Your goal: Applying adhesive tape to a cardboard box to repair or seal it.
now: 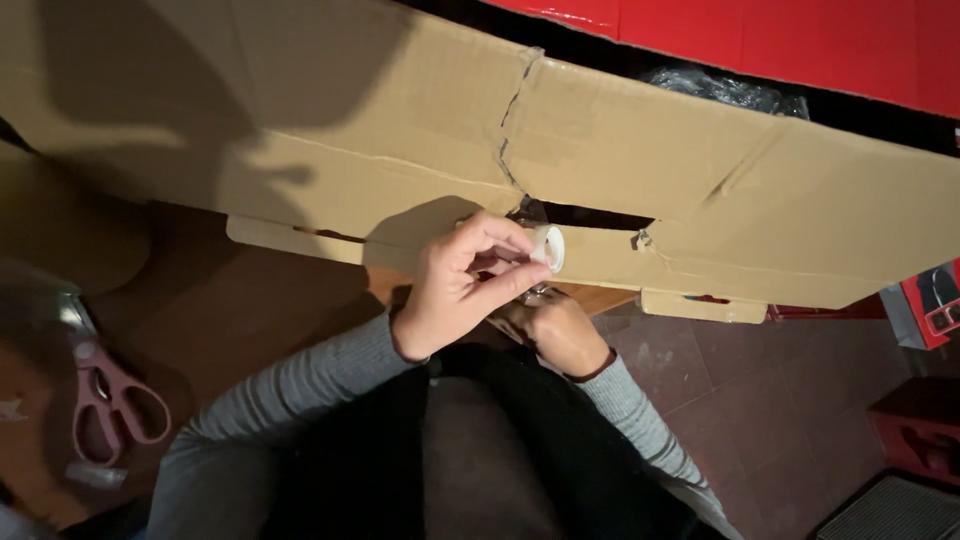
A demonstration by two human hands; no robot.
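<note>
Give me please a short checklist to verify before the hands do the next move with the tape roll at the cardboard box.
1. Left hand grips the tape roll: ok, fingers wrap around it.
2. Right hand is free to help: cannot tell, it sits below and is partly hidden by the left hand.
3. Loose tape end is found: cannot tell, too small to see.
4. Flaps of the cardboard box meet: not ok, a dark gap shows beside the roll.
5. Pink scissors are nearby: ok, they lie at the person's left.

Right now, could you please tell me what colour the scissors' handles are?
Pink; the scissors lie at the lower left of the head view.
</note>
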